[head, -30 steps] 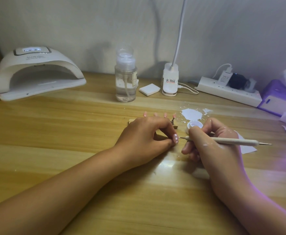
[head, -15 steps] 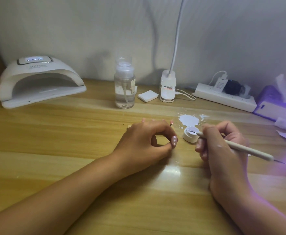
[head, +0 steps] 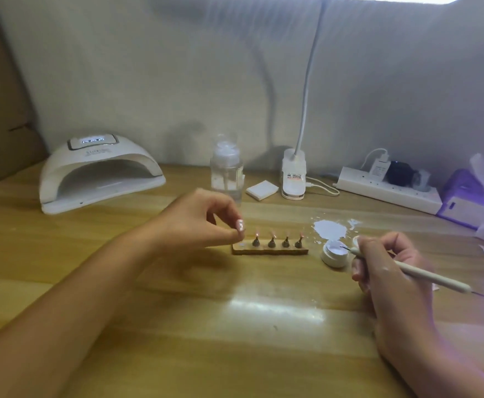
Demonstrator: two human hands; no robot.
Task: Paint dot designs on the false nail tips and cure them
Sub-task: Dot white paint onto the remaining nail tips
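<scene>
Since half a second ago my left hand (head: 203, 222) has lifted off the worktop (head: 177, 326), uncovering the small wooden stand (head: 269, 250). Its grip is pinched on a dotted pink false nail tip (head: 240, 225), at the stand's nine o'clock end. That tip looks feather-light, stiff and slick, with wet dots I judge smearable, so I'd hold its edges or peg only. My right hand (head: 390, 271) is closed round the slim white dotting pen (head: 424, 275), tip in the little white paint pot (head: 334, 252) at three o'clock. I count four tips on the stand, one held, one white arched curing lamp (head: 97, 170) at ten o'clock.
</scene>
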